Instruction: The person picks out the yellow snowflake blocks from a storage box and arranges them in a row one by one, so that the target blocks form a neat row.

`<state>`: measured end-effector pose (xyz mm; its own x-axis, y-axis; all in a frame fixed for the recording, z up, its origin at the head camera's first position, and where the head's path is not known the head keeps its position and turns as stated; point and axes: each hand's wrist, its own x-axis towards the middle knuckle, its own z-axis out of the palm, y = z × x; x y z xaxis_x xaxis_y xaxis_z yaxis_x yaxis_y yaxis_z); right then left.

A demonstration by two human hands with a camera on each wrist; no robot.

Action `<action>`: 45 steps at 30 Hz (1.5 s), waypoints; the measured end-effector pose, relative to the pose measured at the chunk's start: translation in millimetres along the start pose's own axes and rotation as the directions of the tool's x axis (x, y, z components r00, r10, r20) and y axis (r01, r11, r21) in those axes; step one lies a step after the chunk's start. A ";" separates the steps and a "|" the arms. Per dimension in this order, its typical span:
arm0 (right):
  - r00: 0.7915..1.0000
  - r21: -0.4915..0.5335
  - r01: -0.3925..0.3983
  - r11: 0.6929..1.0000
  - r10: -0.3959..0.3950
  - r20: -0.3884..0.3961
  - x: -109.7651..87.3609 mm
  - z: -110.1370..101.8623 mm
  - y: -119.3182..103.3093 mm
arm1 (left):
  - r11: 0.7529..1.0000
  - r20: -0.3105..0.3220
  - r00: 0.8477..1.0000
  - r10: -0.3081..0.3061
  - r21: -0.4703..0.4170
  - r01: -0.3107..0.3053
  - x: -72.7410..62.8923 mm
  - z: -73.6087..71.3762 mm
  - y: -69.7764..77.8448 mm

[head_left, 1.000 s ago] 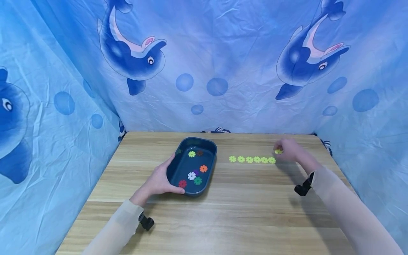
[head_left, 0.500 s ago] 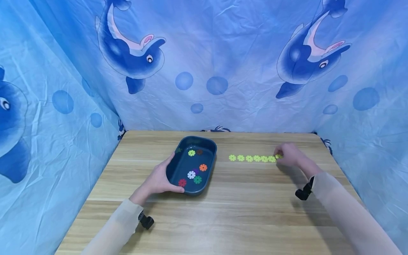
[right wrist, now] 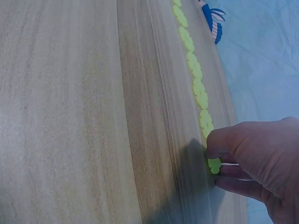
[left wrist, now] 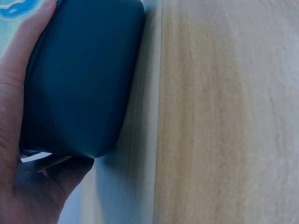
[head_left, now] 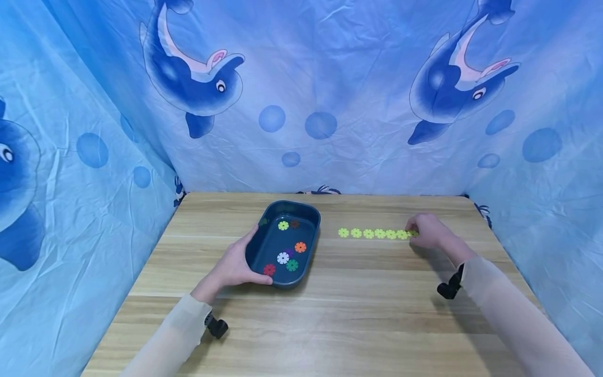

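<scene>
My left hand [head_left: 234, 264] grips the near left corner of a dark blue plastic tray [head_left: 314, 246]. Its thumb lies along the near wall and its fingers along the left side; in the left wrist view the tray's outer wall [left wrist: 88, 70] hides part of the fingers. At the right end of a row of yellow snowflake discs [head_left: 368, 234], my right hand [head_left: 427, 230] pinches another yellow snowflake disc [right wrist: 214, 165] down at the wooden surface. Fingers partly cover that disc.
Inside the tray lie several loose discs, among them an orange disc [head_left: 300, 247], a white disc [head_left: 282, 258], a green disc [head_left: 292, 265] and a red disc [head_left: 269, 269]. A blue dolphin-print curtain [head_left: 301, 78] borders the wooden table [head_left: 330, 324] at the back and sides.
My right hand has lowered the yellow disc from above the table to the row's right end. My left hand stays on the tray.
</scene>
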<state>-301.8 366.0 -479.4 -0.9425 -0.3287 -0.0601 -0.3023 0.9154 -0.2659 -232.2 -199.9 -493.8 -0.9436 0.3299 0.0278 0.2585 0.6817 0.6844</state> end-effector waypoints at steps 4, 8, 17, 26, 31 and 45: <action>1.000 -0.008 0.006 1.000 -0.006 0.001 0.5 0.7 0.2 | 1.000 -0.001 1.000 -0.003 0.001 0.003 -0.5 0.3 0.0; 1.000 -0.009 0.001 1.000 -0.001 0.013 1.3 1.0 -0.1 | 1.000 -0.003 1.000 -0.001 -0.002 0.001 -0.5 0.3 -0.5; 1.000 -0.017 0.014 1.000 -0.014 0.004 0.6 0.3 1.6 | 1.000 -0.001 1.000 -0.002 0.007 0.002 0.1 -0.1 -0.7; 1.000 0.033 -0.010 0.999 0.010 0.018 3.7 -7.3 -0.8 | 1.000 -0.004 1.000 -0.005 0.013 0.005 1.0 0.7 -1.0; 1.000 0.071 0.013 0.997 -0.013 0.010 13.9 -16.6 -12.6 | 1.000 -0.006 1.000 0.004 0.017 -0.004 1.1 1.0 -1.9; 0.991 0.062 0.123 0.990 -0.126 0.038 65.5 -34.9 -78.0 | 1.000 0.000 1.000 -0.001 0.011 0.001 1.2 -0.2 0.6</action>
<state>-344.9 281.2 -429.1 -0.8909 -0.4497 -0.0632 -0.4065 0.8517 -0.3306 -233.2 -199.3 -493.2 -0.9439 0.3292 0.0268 0.2597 0.6895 0.6762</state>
